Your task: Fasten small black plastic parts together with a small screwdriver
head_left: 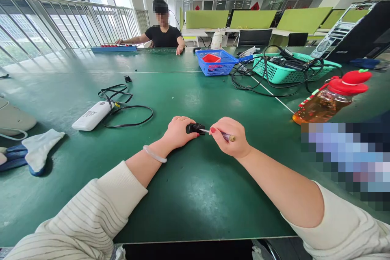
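Observation:
Near the middle of the green table (pixel 195 195), my left hand (pixel 178 132) is closed around a small black block-like part (pixel 196 127) that rests on the tabletop. What exactly the part is, I cannot make out. My right hand (pixel 230 136) grips a small screwdriver (pixel 228 136) with a thin metal shaft and a translucent, brownish handle. Its shaft points left, and the tip meets the right side of the black part. My fingers cover some of the part and much of the handle.
A white power bank (pixel 93 116) with a black cable lies left, beyond work gloves (pixel 42 150). Blue (pixel 217 67) and teal (pixel 289 74) baskets, cables and a red-lidded bottle (pixel 327 99) stand right. A person (pixel 164 34) sits across the table by a blue tray (pixel 114 49).

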`<state>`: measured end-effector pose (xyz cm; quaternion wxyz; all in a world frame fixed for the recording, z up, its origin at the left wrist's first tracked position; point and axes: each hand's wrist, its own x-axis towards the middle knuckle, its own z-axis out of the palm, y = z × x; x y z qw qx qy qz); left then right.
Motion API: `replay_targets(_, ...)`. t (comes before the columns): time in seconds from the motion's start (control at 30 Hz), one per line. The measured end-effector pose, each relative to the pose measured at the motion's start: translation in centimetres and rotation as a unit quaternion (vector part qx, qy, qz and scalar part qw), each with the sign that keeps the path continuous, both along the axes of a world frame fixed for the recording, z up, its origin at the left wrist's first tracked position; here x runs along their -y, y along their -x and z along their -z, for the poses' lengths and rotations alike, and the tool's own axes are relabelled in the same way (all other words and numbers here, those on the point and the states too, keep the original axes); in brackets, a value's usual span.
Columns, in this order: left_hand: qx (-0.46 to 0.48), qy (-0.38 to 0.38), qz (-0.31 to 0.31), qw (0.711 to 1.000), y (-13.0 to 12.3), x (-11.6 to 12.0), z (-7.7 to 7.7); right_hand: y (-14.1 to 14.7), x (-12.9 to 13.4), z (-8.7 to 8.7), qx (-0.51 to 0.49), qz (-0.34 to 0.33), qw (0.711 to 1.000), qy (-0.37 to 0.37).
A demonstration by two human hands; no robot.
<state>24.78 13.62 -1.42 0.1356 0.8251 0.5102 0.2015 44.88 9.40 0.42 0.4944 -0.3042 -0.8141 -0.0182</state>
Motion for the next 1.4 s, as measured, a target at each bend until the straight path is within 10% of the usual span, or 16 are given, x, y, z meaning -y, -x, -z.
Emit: replay_targets(1.4, -0.005, 0.005, -0.003, 1.0, -0.05, 0.0, 0.04, -0.07, -0.25, -0.06, 0.025, 0.032, 0.998, -0.041)
